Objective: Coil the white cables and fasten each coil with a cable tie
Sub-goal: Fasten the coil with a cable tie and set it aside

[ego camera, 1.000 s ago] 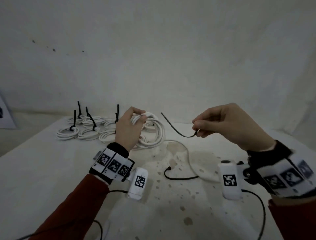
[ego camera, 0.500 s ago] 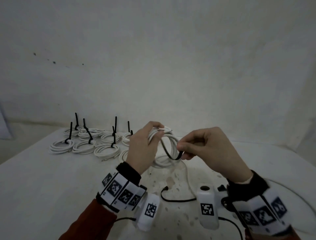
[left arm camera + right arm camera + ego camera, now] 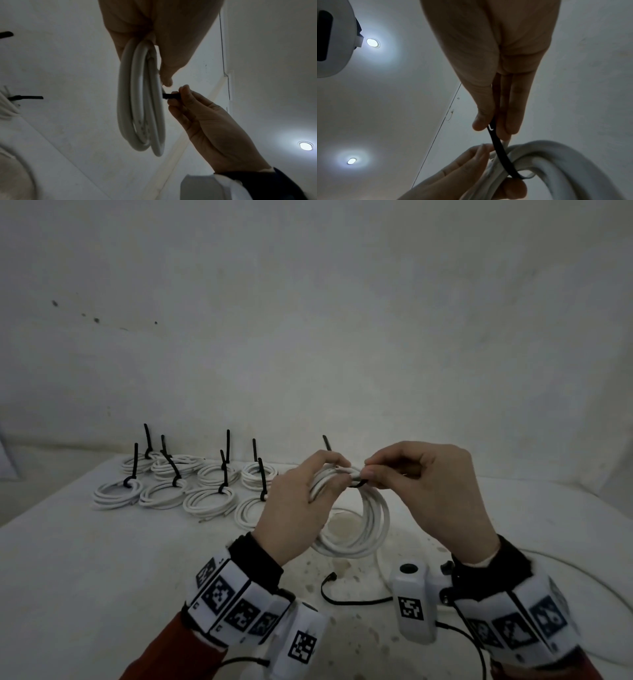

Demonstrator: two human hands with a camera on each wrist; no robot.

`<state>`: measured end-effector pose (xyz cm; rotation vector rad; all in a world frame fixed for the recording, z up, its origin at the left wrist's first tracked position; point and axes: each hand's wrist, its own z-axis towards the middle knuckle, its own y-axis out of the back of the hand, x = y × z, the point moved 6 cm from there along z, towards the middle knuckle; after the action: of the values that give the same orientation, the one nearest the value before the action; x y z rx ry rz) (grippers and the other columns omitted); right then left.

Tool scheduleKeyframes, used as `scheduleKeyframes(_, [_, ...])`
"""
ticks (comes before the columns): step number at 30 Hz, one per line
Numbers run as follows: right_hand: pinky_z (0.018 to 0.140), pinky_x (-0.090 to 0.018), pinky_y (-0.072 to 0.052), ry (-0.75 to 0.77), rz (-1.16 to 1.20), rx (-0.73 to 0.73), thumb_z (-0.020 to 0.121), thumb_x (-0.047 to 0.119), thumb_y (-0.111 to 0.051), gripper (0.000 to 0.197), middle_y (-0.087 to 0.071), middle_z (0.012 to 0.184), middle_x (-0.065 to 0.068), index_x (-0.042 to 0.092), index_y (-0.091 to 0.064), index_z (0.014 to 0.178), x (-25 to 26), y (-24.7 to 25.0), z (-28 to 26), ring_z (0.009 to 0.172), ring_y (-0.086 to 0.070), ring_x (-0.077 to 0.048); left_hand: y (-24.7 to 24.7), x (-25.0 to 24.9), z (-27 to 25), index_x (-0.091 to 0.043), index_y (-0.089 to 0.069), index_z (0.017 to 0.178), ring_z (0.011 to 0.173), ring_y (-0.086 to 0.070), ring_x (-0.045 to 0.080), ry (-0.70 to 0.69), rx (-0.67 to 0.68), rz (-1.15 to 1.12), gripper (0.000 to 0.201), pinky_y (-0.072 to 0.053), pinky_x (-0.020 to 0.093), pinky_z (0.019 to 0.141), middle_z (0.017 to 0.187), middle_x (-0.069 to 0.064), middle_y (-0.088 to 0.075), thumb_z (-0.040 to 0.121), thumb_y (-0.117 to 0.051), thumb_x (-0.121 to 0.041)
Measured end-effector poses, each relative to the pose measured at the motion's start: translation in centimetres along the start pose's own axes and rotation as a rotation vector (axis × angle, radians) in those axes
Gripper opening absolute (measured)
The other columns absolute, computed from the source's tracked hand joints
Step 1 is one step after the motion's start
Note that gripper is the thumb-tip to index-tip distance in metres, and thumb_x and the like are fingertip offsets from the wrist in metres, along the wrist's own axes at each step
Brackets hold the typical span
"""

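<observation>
White coil point(image 3: 363, 518) in left hand point(image 3: 294, 515), right hand point(image 3: 435, 491) pinching tie point(image 3: 500, 152).

Smooth matt white plastic-sheathed cable coil point(image 3: 368, 518), thin black matt tie point(image 3: 500, 152), stained, rough white tabletop point(image 3: 102, 559).

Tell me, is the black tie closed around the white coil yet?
Not yet. The black tie bends around the white coil, one end pinched by the right hand.

right hand point(image 3: 428, 491) now at coil point(image 3: 356, 522) — cable tie point(image 3: 501, 155) looped under, hands together
</observation>
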<state>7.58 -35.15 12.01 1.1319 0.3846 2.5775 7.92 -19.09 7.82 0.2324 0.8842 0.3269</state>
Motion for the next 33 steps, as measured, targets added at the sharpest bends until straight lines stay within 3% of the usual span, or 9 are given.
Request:
scheduleKeyframes(6, [0.063,-0.025,-0.057,-0.034,0.033,-0.005,0.074,0.011,-0.08,0.01,-0.072,0.067,0.007,0.019,-0.075,0.073,-0.9,-0.1,0.1,0.059,-0.069,-0.011,-0.9,0.1,-0.3,-0.029,-0.061,0.097,0.08,-0.063,-0.002,0.016,0.078,-0.023,0.028,-0.044,0.01,0.07,0.086,-0.017,-0.068,0.075,-0.077,-0.034])
scheduleKeyframes(9, [0.06,-0.021,-0.052,-0.096,0.073,-0.018,0.074,0.013,-0.079,0.008,-0.072,0.065,0.007,0.019,-0.075,0.071,-1.9,-0.2,0.4,0.056,-0.064,-0.007,-1.5,0.0,-0.5,-0.027,-0.062,0.091,0.074,-0.062,-0.004,0.027,0.071,-0.077,0.022,-0.041,0.007,0.067,0.081,-0.022,-0.067,0.075,-0.077,-0.029])
scheduleKeyframes(13, [0.058,-0.015,-0.046,-0.157,0.151,-0.019,0.078,0.015,-0.076,0.006,-0.072,0.066,0.005,0.013,-0.074,0.072,-2.6,-0.4,0.3,0.056,-0.06,-0.002,-1.7,0.4,-0.5,-0.033,-0.062,0.082,0.066,-0.061,0.004,0.08,0.053,-0.157,0.018,-0.047,0.02,0.064,0.077,-0.012,-0.068,0.076,-0.077,-0.027])
scheduleKeyframes(17, [0.057,-0.024,-0.051,-0.378,0.223,-0.094,0.09,0.03,-0.063,0.02,-0.074,0.083,-0.004,0.011,-0.07,0.087,-4.9,0.0,0.3,0.062,-0.065,-0.014,-1.9,1.0,-0.4,-0.028,-0.063,0.081,0.041,-0.042,0.01,0.188,0.125,-0.369,0.02,-0.037,0.021,0.039,0.064,-0.002,-0.059,0.072,-0.08,-0.033])
scheduleKeyframes(19, [0.062,-0.026,-0.054,-0.525,0.316,0.001,0.087,0.03,-0.066,0.026,-0.075,0.092,-0.008,0.007,-0.067,0.1,-5.9,-0.6,0.0,0.071,-0.07,-0.019,-1.9,0.9,-0.3,-0.023,-0.063,0.084,0.039,-0.036,0.013,0.208,0.182,-0.444,0.023,-0.034,0.02,0.037,0.063,0.006,-0.059,0.072,-0.079,-0.034])
scheduleKeyframes(21, [0.065,-0.026,-0.055,-0.567,0.501,0.065,0.078,0.027,-0.071,0.039,-0.074,0.097,-0.01,0.005,-0.062,0.11,-5.7,-1.3,-0.3,0.082,-0.072,-0.024,-1.9,0.6,-0.4,-0.018,-0.061,0.088,0.038,-0.033,0.011,0.209,0.228,-0.491,0.023,-0.033,0.019,0.037,0.059,-0.002,-0.061,0.075,-0.078,-0.027])
scheduleKeyframes(24, [0.065,-0.028,-0.057,-0.441,0.61,-0.019,0.074,0.01,-0.073,0.035,-0.075,0.096,-0.01,0.004,-0.061,0.106,-4.7,-1.0,-0.1,0.085,-0.072,-0.027,-2.0,0.2,-0.4,-0.01,-0.055,0.093,0.037,-0.032,0.008,0.21,0.252,-0.539,0.023,-0.033,0.017,0.036,0.052,-0.009,-0.058,0.078,-0.07,-0.02])
scheduleKeyframes(27, [0.062,-0.024,-0.057,-0.262,0.512,-0.092,0.077,-0.009,-0.069,0.014,-0.076,0.083,-0.006,0.003,-0.067,0.083,-3.7,-0.5,0.1,0.073,-0.072,-0.02,-1.7,0.2,-0.2,-0.009,-0.052,0.095,0.036,-0.029,0.006,0.218,0.239,-0.614,0.02,-0.031,0.014,0.035,0.048,-0.01,-0.056,0.08,-0.066,-0.014])
scheduleKeyframes(33, [0.072,-0.025,-0.057,-0.013,0.193,-0.057,0.073,-0.005,-0.075,0.025,-0.075,0.078,0.003,0.019,-0.076,0.079,-2.2,0.1,0.1,0.074,-0.073,-0.016,-0.6,-0.2,0.1,-0.01,-0.055,0.094,0.036,-0.029,0.008,0.188,0.197,-0.598,0.018,-0.031,0.014,0.035,0.047,-0.01,-0.054,0.078,-0.064,-0.014])
